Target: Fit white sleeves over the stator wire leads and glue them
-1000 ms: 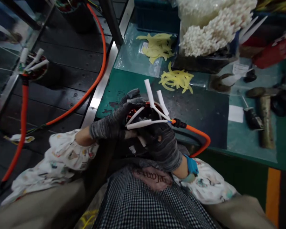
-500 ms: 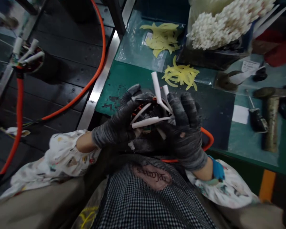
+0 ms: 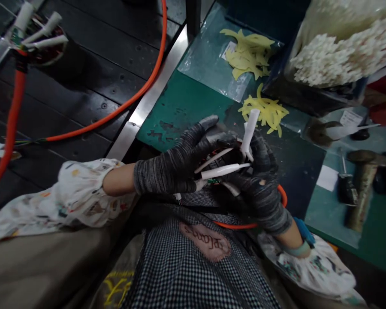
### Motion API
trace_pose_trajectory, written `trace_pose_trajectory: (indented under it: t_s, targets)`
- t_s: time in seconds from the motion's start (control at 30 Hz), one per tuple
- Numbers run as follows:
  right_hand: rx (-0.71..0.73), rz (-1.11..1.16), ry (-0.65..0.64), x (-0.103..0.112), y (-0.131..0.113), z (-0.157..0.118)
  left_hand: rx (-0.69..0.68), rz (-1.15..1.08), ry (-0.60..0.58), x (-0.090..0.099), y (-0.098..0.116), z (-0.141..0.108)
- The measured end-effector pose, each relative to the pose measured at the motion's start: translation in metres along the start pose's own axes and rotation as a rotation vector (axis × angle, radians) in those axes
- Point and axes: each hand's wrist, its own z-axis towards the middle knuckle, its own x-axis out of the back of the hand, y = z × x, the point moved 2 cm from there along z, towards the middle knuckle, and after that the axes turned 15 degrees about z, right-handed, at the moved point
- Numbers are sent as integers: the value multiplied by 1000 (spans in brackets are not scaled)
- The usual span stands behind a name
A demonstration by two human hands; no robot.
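A dark, round wired part (image 3: 223,159) is between my gloved hands, close above the checked apron. White sleeved wires (image 3: 221,171) cross its open top, and one thick white sleeve (image 3: 250,131) sticks up from it. My left hand (image 3: 183,161) grips the part's left rim, thumb low and fingers over the far edge. On the opposite side my right hand (image 3: 260,178) curls round the part and the base of the wires. An orange cable (image 3: 282,195) shows beyond the right hand. The part's underside is hidden.
Yellow curved strips (image 3: 263,107) and flat yellow pieces (image 3: 251,53) lie on the green bench (image 3: 167,116). Behind them stands a bin of small white pieces (image 3: 344,60). A hammer (image 3: 362,189) and a screwdriver (image 3: 346,186) lie at right. Another wired cylinder (image 3: 58,53) is at upper left.
The view has shifted, so the bench sits further right and lower. Both hands still hold the part, which has turned slightly; the thick sleeve now leans right instead of left.
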Motion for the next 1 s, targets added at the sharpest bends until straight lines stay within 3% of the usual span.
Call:
trace_pose_trajectory:
  t_s: [0.07, 0.23, 0.37, 0.63, 0.8, 1.0]
  targets:
    - [-3, -51, 25, -5, -3, -7, 40, -30, 70, -9, 4, -5]
    - [116, -217, 55, -13, -11, -20, 288, -76, 391, -50, 12, -22]
    - [194, -202, -16, -3, -11, -19, 293, -73, 470, -71, 11, -18]
    - [115, -85, -38, 31, 9, -14, 312, -107, 457, -68, 28, 8]
    - [131, -31, -63, 34, 19, -8, 293, -106, 376, -59, 34, 9]
    - [69, -98, -27, 28, 10, -8, 291, -96, 353, -55, 36, 13]
